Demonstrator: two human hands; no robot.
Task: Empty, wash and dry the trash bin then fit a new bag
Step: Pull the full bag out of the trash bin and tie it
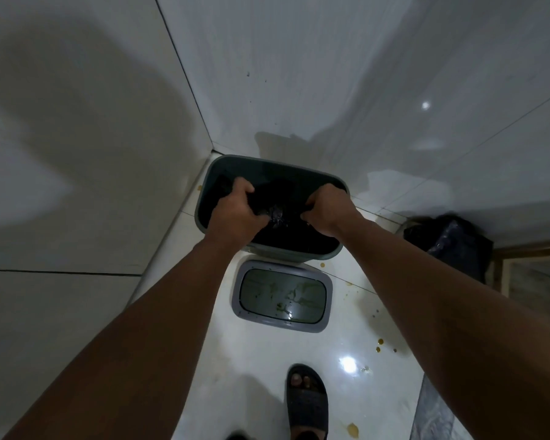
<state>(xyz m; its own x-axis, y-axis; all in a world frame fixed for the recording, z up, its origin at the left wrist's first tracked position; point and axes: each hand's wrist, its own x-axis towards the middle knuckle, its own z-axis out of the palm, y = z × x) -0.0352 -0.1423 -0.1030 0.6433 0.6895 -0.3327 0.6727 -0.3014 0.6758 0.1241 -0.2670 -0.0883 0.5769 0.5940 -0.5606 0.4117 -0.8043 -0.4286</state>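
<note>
Walls: pale tiled walls (299, 74) meet in a corner; a few dark specks show on the right-hand wall.
Floor: glossy white floor (267, 360), marked with yellowish drips and spots to the right of the lid and near the bottom edge.
Trash bin: grey-green trash bin (331, 252) stands upright in the corner, close against both walls, mouth open.
Bag in bin: black bag (286, 192) sits inside the bin; its plastic is bunched toward the middle of the opening.
Lid: grey bin lid (281, 295) lies on the floor just in front of the bin, apart from it, its panel smeared with residue.
Second bag: dark filled bag (448, 239) rests on the floor at right, against the wall.
Left hand: left hand (235, 208) has a clenched grip on the bunched plastic.
Right hand: right hand (327, 208) likewise grasps a fold of the bag.
Footwear: dark slipper (305, 404) on one foot, below the lid.
Step in hand: judged to be emptying, gathering the bag's mouth; fitting a fresh bag cannot be excluded.
Next move: if emptying, calls for a straight upward lift with both grips kept tight, to avoid further drips.
</note>
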